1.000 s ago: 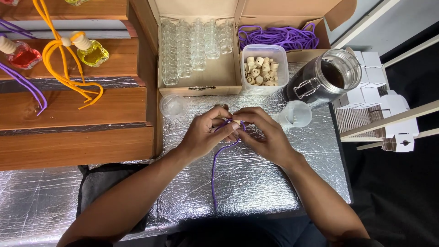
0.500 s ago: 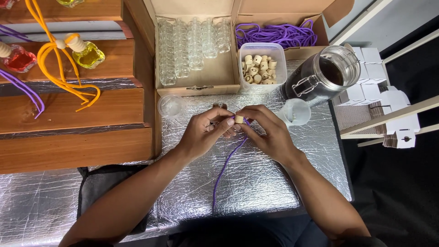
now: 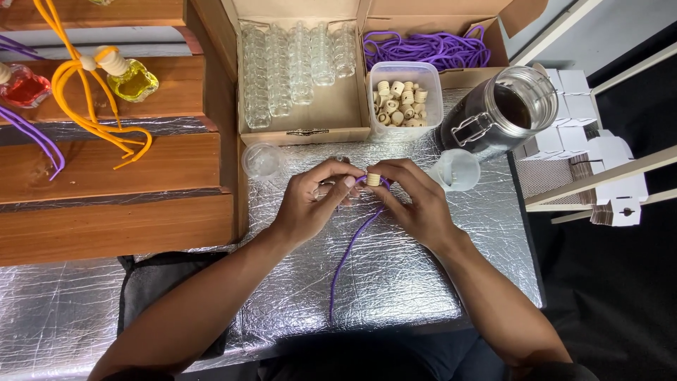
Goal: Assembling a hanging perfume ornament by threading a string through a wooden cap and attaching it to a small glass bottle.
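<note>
My left hand [image 3: 314,201] and my right hand [image 3: 409,201] meet over the foil-covered table [image 3: 395,275]. Between their fingertips sits a small wooden cap [image 3: 373,179] threaded on a purple cord [image 3: 348,254]. The cord's loop is pinched at the cap by both hands, and its two strands trail down the foil toward me. My left hand's fingers also seem to cover a small clear bottle, mostly hidden.
Behind the hands: a cardboard box of clear glass bottles [image 3: 293,63], a tub of wooden caps [image 3: 403,102], purple cords [image 3: 427,48] in a second box, a glass jar of dark liquid [image 3: 504,113], a small funnel [image 3: 455,169], a clear lid [image 3: 262,161]. Wooden steps [image 3: 106,176] at left hold filled bottles with orange cord.
The wooden cap has come up into plain view between the fingertips. Both hands stay together at the same spot, and the cord's tail has swung slightly.
</note>
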